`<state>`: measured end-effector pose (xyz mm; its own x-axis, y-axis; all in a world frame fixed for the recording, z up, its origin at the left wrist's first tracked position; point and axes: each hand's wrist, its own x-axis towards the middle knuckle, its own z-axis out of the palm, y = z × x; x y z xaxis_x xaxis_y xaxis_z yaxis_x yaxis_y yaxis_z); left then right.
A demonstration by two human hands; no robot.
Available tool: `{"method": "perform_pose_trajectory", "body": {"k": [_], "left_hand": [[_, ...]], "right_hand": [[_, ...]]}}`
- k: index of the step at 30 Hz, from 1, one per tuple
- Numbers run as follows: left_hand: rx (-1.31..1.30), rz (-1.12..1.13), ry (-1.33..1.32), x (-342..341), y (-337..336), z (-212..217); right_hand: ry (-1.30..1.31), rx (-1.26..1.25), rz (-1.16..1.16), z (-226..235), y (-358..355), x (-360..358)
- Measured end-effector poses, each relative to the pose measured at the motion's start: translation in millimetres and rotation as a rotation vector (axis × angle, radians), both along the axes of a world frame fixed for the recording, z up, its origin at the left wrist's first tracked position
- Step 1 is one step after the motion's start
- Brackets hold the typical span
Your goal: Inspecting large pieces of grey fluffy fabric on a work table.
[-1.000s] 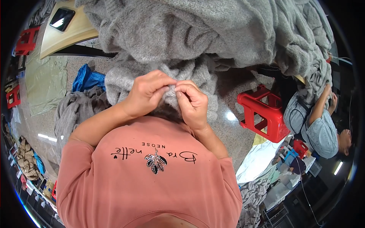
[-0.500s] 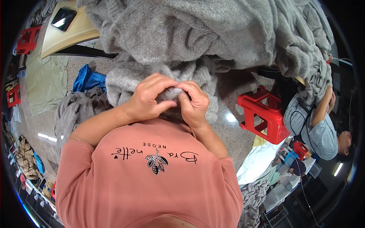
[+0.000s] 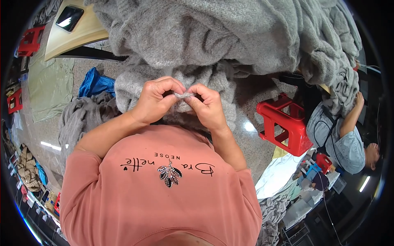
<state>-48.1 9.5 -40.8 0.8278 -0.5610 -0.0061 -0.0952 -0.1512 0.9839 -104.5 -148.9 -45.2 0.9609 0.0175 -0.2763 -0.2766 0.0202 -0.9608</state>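
Fabric heap [image 3: 197, 37]: grey, fuzzy knit; thick rounded folds, soft creases; spread across the top of the view, drooping at its lower edge.
Floor [image 3: 242, 149]: hard, speckled, polished; bright glare spot to the right.
Knit cloth [image 3: 133, 78]: same grey and same hairy surface; loosely bunched, deep soft folds; located at centre, just below the heap's drooping edge; joined to the heap or separate, cannot tell.
Red stool [image 3: 298, 138]: smooth, shiny moulded body, open cut-outs; tipped on its side in view, right of the cloth.
Wooden tabletop [image 3: 88, 26]: pale, smooth, curved by the lens; beside the heap.
Left hand [image 3: 156, 100]: narrow pinch, thumb against forefinger, on the cloth's edge.
Right hand [image 3: 209, 108]: matching pinch on the same edge, fingertips near the left's.
Blue cloth [image 3: 96, 84]: slick, crumpled, on the floor.
Phone [image 3: 69, 18]: flat, dark, glossy rectangle on the tabletop.
Pinched edge [image 3: 184, 96]: thin, fuzzy, light-grey strip between the fingertips.
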Motion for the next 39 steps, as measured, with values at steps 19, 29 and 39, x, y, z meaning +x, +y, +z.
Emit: {"method": "perform_pose_trajectory", "body": {"k": [19, 29, 39], "left_hand": [[-0.096, 0.078, 0.451, -3, 0, 9], [-0.062, 0.105, -0.302, -5, -4, 23], [-0.126, 0.067, -0.274, -11, -5, 33]], "right_hand": [[-0.166, -0.16, -0.107, 7, 10, -8], [-0.488, -0.289, -0.236, 15, 18, -12], [-0.886, -0.658, -0.179, 26, 15, -13]]}}
